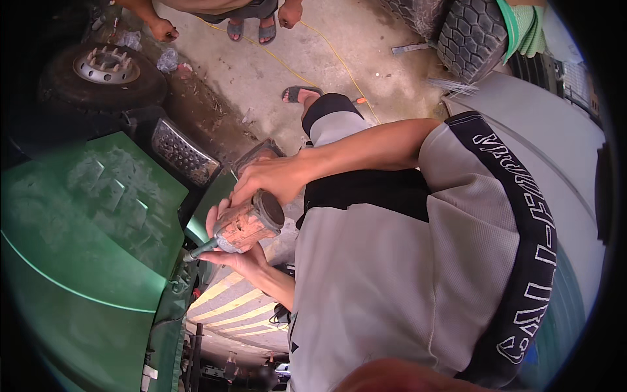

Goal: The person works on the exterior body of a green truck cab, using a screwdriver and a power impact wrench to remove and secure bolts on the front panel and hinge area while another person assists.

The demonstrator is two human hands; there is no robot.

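Note:
My right hand point(264, 179) reaches in from the upper right with curled fingers gripping a cylindrical canister point(243, 228), coated in flaking pinkish-orange and grey, with a dark round end. My left hand point(235, 260) is beneath it, its fingers wrapped partly behind the canister and its thumb along a short green nozzle point(206, 247). The canister is tilted, the nozzle pointing down-left beside the edge of a green vehicle panel point(98, 242), which has greyish smudges on its upper part. Whether the nozzle touches the metal fitting there I cannot tell. My grey-and-black clothing fills the lower right.
A co-worker's legs and two hands point(163, 29) appear at the top. A wheel point(104, 85) and perforated metal step point(183, 150) are upper left. Tyres point(470, 46) with green gloves point(529, 29) sit upper right, above a pale panel point(555, 170). Yellow cables point(339, 65) cross the concrete.

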